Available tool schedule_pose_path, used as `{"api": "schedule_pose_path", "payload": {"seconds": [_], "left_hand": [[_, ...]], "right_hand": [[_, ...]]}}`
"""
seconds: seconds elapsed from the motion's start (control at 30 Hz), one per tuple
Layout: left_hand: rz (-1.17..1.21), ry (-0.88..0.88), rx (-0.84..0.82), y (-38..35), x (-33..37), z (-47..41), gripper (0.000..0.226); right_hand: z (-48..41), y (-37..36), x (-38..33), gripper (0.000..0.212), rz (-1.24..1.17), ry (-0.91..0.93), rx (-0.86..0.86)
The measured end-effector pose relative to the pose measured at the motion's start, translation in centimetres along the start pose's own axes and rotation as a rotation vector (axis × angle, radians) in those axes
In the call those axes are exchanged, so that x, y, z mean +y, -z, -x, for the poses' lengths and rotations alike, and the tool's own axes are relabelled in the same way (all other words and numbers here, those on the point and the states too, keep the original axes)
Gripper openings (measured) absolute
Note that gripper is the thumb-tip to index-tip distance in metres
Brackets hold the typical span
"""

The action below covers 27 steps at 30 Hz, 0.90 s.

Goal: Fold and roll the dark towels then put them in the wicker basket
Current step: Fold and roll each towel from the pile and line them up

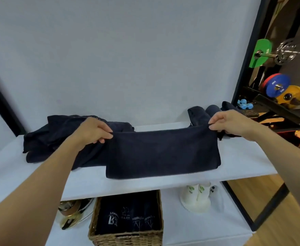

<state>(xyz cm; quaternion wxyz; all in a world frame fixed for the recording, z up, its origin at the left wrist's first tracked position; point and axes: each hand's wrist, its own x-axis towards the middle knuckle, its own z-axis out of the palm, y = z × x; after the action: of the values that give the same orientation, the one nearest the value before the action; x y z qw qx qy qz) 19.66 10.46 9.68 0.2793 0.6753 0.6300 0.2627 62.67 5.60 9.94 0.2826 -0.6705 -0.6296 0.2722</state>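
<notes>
A dark towel (161,153) lies folded over on the white shelf (243,157), its far edge lifted. My left hand (92,130) pinches the towel's far left corner. My right hand (229,121) pinches its far right corner. Behind my left hand sits a loose heap of dark towels (57,137). Rolled dark towels (199,114) stand at the back right of the shelf. Below the shelf, the wicker basket (128,237) holds several dark rolled towels with white logos.
A white vase-like object (197,197) stands on the lower surface, right of the basket. A gold and brown round item (71,213) sits left of the basket. A black-framed mirror (278,86) at the right shows coloured weight plates.
</notes>
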Motion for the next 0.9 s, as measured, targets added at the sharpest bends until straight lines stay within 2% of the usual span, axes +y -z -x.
{"api": "schedule_pose_path", "payload": {"seconds": [0.1, 0.17, 0.27, 0.33, 0.4, 0.43, 0.5, 0.57, 0.6, 0.7, 0.83, 0.9], "left_hand": [[-0.058, 0.03, 0.1, -2.1, 0.1, -5.3, 0.008], [-0.094, 0.084, 0.115, -4.0, -0.6, -8.2, 0.009], [-0.183, 0.134, 0.126, -6.5, -1.7, -10.7, 0.009], [-0.313, 0.089, 0.213, -8.2, -1.7, -11.0, 0.011], [-0.368, -0.055, 0.298, -10.5, -0.7, -10.1, 0.022], [-0.35, -0.148, 0.269, -12.1, -0.1, -9.5, 0.03], [-0.345, -0.26, 0.066, -15.6, 0.7, -8.0, 0.049], [-0.515, -0.264, -0.096, -18.0, 0.1, -7.0, 0.058], [-0.58, -0.257, -0.109, -18.2, -0.8, -6.8, 0.06], [-0.582, -0.251, -0.113, -16.4, -3.0, -6.2, 0.071], [-0.484, -0.373, -0.273, -13.9, -3.9, -2.3, 0.098], [-0.504, -0.458, -0.295, -12.9, -4.8, -0.3, 0.088]], "right_hand": [[-5.4, -1.7, 0.3, 0.004, 0.198, 0.069, 0.141], [-8.4, -3.3, 0.9, 0.003, 0.363, 0.092, 0.166], [-10.9, -6.4, 2.1, 0.008, 0.733, 0.068, 0.15], [-11.2, -8.2, 2.6, 0.014, 0.943, 0.134, 0.253], [-10.7, -10.8, 1.9, 0.023, 0.918, 0.272, 0.323], [-10.3, -12.4, 1.1, 0.03, 0.822, 0.33, 0.259], [-9.3, -15.9, -0.3, 0.046, 0.618, 0.373, 0.034], [-9.2, -18.0, -0.3, 0.054, 0.6, 0.338, -0.132], [-9.5, -18.1, 0.3, 0.056, 0.611, 0.308, -0.166], [-10.7, -16.1, 2.6, 0.057, 0.649, 0.214, -0.16], [-11.5, -13.8, 3.9, 0.056, 0.654, 0.186, -0.098], [-11.4, -12.7, 3.6, 0.056, 0.726, 0.183, -0.064]]}}
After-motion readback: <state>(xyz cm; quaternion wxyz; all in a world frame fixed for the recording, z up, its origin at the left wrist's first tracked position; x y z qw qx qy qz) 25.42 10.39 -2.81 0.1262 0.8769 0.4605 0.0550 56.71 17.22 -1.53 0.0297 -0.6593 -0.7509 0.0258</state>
